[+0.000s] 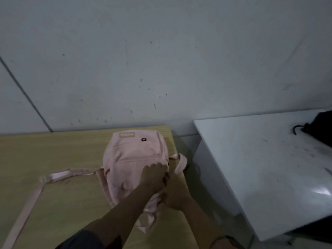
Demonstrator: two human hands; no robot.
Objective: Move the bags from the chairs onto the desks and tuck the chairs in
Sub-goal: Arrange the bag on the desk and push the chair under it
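From my seat: far left on the wooden desk there's the pink strap, trailing flat off toward the desk's left edge. Next over is the pink backpack itself, lying on the desk close to the right edge, top end toward the wall, with a bit of strap drooping over that edge. So this bag looks done, or nearly.

Both hands are on its near end. The left hand lies on top with fingers mostly straight, pressing the fabric down. The right hand is tucked against it, and I honestly can't tell if it's pinching cloth or just resting there.

Further right, across a gap, is the white desk, with a black bag sitting at its far right corner.

My read: the step in hand is settling the pink bag. Next is letting go and finding the chair to push under, which isn't in view at all.
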